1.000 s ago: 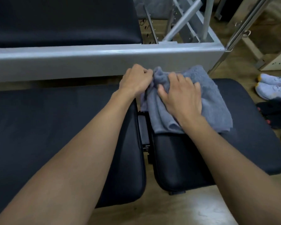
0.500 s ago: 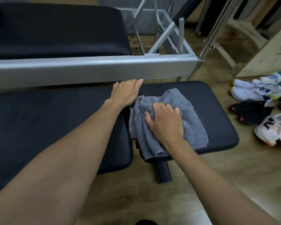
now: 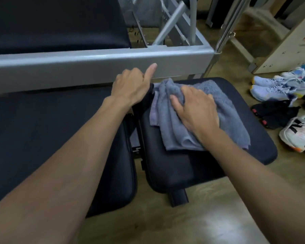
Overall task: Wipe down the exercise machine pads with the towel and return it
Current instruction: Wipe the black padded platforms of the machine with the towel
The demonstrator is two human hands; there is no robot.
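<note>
A grey-blue towel (image 3: pixel 173 127) lies bunched on the small black pad (image 3: pixel 174 166) at the right. My right hand (image 3: pixel 195 110) presses flat on the towel, fingers spread over its folds. My left hand (image 3: pixel 132 87) rests on the far right corner of the long black pad (image 3: pixel 51 138), just left of the towel, with fingers curled and the thumb sticking up against the grey metal frame rail (image 3: pixel 95 66). A narrow gap separates the two pads.
A second black pad (image 3: pixel 56 22) lies beyond the rail. Grey struts (image 3: pixel 174 20) and a chrome post (image 3: pixel 224 36) rise at the back right. Several shoes (image 3: pixel 282 106) sit on the wooden floor at right, beside a pale wooden unit (image 3: pixel 285 41).
My right hand has slid the towel along the small pad, and the towel has spread a little. My left hand let go of the towel's edge and now sits on the long pad's corner.
</note>
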